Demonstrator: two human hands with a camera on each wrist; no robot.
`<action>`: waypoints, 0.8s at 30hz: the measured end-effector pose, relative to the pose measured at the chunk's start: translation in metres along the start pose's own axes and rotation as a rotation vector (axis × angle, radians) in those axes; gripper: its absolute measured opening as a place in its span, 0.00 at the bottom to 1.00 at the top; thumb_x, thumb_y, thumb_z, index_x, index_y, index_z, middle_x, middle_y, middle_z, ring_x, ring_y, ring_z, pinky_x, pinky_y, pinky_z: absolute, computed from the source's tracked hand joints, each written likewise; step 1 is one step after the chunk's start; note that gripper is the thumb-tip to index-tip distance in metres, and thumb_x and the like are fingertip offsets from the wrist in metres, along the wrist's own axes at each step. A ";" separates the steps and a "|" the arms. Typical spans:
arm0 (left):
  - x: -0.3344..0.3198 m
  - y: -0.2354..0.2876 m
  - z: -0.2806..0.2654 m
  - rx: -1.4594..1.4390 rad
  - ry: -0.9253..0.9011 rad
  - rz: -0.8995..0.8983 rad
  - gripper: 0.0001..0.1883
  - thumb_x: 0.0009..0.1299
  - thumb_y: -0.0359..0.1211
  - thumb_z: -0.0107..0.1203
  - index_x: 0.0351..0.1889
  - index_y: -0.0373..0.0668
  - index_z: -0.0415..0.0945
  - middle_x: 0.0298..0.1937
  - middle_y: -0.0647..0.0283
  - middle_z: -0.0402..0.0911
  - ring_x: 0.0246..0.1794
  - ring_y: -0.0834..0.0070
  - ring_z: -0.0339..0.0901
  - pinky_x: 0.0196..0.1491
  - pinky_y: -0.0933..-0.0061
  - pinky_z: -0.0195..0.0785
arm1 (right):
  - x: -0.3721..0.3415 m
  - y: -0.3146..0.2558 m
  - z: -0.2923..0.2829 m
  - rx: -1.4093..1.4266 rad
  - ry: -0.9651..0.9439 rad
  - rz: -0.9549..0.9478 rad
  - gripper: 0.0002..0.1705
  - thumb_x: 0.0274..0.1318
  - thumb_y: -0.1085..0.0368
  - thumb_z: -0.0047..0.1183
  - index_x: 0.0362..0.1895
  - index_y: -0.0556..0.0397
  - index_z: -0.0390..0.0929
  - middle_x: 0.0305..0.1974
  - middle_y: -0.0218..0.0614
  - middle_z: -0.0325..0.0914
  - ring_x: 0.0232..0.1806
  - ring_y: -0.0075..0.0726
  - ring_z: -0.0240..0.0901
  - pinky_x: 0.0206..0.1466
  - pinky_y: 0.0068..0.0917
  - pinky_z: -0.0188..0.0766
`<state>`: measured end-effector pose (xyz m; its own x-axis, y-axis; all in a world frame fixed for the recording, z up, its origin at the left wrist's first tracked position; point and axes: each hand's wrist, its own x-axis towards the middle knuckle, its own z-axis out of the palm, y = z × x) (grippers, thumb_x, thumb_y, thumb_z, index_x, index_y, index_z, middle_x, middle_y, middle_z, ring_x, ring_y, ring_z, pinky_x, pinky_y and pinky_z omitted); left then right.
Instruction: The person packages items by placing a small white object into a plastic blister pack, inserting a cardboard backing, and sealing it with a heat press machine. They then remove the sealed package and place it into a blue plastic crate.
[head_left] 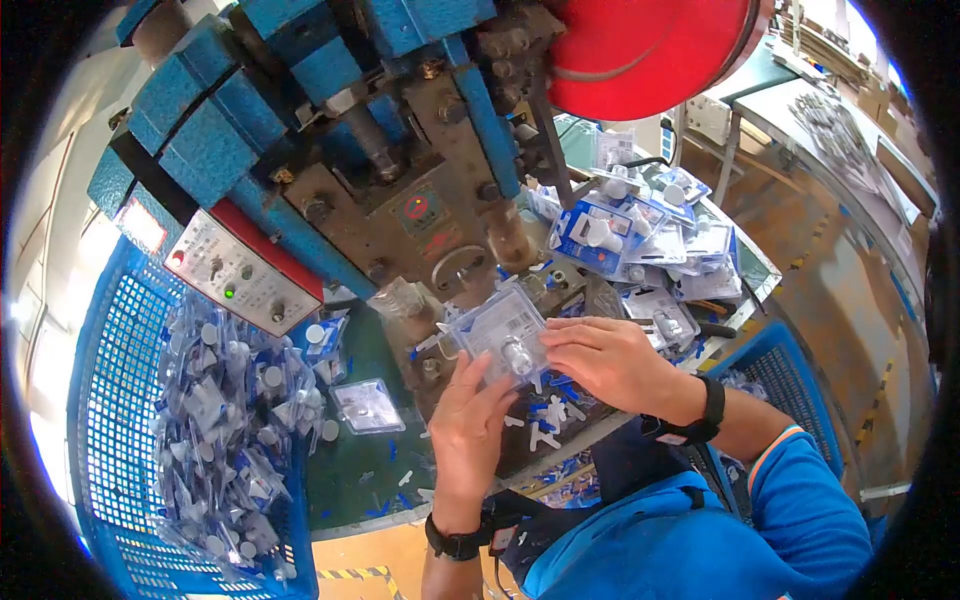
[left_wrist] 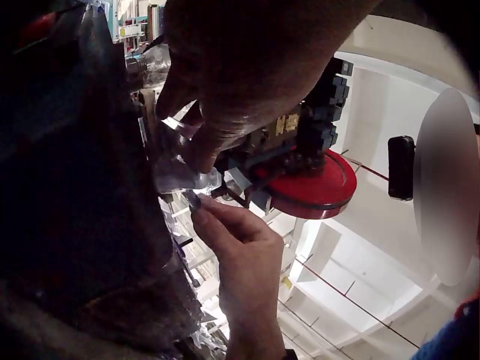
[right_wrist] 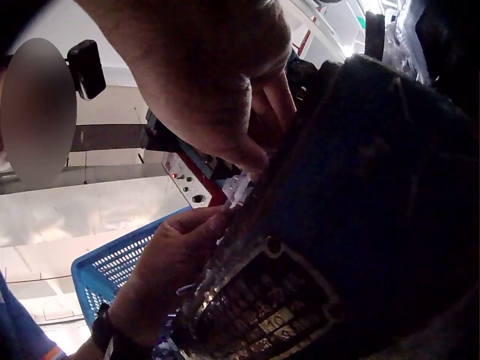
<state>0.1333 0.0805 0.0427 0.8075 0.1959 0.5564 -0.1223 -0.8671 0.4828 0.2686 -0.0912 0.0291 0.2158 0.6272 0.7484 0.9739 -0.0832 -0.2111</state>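
A clear plastic blister pack (head_left: 497, 330) with a printed card and a rounded bulge sits between both hands, over the press's work area. My left hand (head_left: 467, 428) grips its lower left edge, the thumb and fingers at the rim. At its right side my right hand (head_left: 615, 362) pinches the edge with thumb and fingertips. The left wrist view shows the right hand's (left_wrist: 244, 244) thumb and forefinger together at the clear plastic. In the right wrist view the left hand (right_wrist: 169, 255) meets the pack's edge, most of which is hidden.
A blue press (head_left: 400, 180) with a red wheel (head_left: 650, 50) and control box (head_left: 240, 270) stands ahead. Left is a blue basket (head_left: 110, 400) full of packs; a loose pack (head_left: 368, 407) lies beside it. More packs (head_left: 640, 230) pile up right. Blue and white scraps (head_left: 548, 415) litter the bench.
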 end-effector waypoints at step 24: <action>0.008 0.007 -0.007 0.078 0.020 0.100 0.13 0.55 0.22 0.67 0.38 0.38 0.84 0.55 0.51 0.81 0.62 0.48 0.75 0.61 0.57 0.70 | 0.008 -0.003 -0.004 -0.050 0.009 -0.031 0.09 0.46 0.70 0.60 0.35 0.55 0.81 0.45 0.33 0.81 0.53 0.40 0.79 0.52 0.33 0.79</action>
<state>0.1351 0.0793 0.0549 0.7818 0.1150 0.6128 -0.1557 -0.9156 0.3706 0.2673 -0.0893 0.0384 0.1861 0.6230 0.7598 0.9823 -0.1026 -0.1565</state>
